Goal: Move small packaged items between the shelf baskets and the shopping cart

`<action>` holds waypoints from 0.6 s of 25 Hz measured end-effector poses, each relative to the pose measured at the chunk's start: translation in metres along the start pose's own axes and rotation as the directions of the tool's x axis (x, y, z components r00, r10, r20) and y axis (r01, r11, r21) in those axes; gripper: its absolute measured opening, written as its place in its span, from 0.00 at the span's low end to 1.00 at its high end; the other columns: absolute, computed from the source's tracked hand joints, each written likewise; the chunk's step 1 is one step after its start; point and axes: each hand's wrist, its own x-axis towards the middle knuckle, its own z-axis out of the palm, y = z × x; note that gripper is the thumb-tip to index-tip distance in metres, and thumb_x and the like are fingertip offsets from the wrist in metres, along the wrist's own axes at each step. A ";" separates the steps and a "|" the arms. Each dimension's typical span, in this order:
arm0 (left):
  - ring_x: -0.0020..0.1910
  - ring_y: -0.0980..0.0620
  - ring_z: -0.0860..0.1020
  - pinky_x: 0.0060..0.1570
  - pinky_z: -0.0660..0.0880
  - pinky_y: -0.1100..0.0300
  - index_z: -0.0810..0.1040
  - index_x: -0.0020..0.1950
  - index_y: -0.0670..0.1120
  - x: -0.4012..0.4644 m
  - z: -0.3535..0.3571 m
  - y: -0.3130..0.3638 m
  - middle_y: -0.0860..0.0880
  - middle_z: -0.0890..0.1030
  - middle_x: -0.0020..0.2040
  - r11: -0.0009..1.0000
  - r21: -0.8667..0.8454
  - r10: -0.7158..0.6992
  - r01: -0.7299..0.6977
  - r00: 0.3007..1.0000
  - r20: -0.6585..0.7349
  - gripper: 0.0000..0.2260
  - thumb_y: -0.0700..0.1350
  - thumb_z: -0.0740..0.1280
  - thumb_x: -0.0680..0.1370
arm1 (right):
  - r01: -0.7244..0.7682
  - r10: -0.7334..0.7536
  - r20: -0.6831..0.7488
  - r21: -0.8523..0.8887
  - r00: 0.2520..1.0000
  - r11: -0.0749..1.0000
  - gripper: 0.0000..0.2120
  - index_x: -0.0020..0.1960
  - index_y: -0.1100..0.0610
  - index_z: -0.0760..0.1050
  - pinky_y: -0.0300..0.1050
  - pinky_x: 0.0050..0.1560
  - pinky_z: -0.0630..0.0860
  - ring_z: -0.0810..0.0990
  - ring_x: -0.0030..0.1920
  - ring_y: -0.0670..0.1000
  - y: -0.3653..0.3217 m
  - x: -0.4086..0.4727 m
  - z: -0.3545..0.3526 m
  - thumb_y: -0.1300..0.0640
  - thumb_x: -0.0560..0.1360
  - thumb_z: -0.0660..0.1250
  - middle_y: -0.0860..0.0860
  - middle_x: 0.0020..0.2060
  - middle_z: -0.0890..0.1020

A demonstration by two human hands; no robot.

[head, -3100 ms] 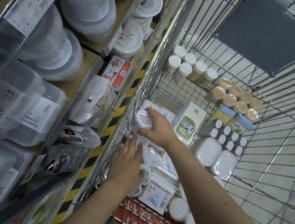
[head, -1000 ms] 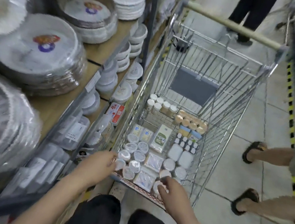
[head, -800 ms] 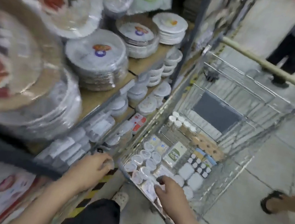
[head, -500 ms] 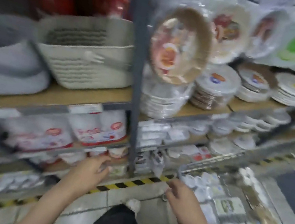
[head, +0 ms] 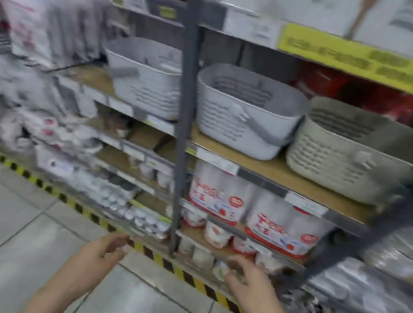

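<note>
The view is blurred by head motion. Three empty plastic baskets stand on a wooden shelf: a pale grey one [head: 144, 82] left of the shelf post, a light grey one [head: 245, 119] just right of it, and a beige one [head: 359, 158] further right. My left hand [head: 100, 250] hangs low in front of the floor, fingers loosely curled, holding nothing. My right hand [head: 247, 276] reaches toward the bottom shelf, fingers relaxed and empty. The shopping cart is out of view.
A dark grey upright shelf post [head: 186, 125] stands between the baskets. Red-and-white packs [head: 253, 214] fill the shelf below. Small white packaged goods [head: 121, 196] line the low left shelves. Yellow-black floor tape [head: 174, 269] runs along the shelf base.
The view swung left, away from the cart, and up to the basket shelf. The cart left the frame. Both hands came off the cart and now hang empty.
</note>
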 end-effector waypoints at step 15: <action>0.59 0.60 0.73 0.56 0.69 0.66 0.70 0.68 0.50 0.139 -0.215 -0.032 0.57 0.75 0.60 0.997 -0.044 0.058 -0.061 0.997 -0.054 0.17 0.51 0.61 0.80 | 0.230 -0.232 -0.029 -0.051 0.972 0.972 0.10 0.60 0.43 0.71 0.36 0.57 0.71 0.72 0.58 0.38 -0.236 0.164 0.077 0.48 0.79 0.61 0.37 0.56 0.74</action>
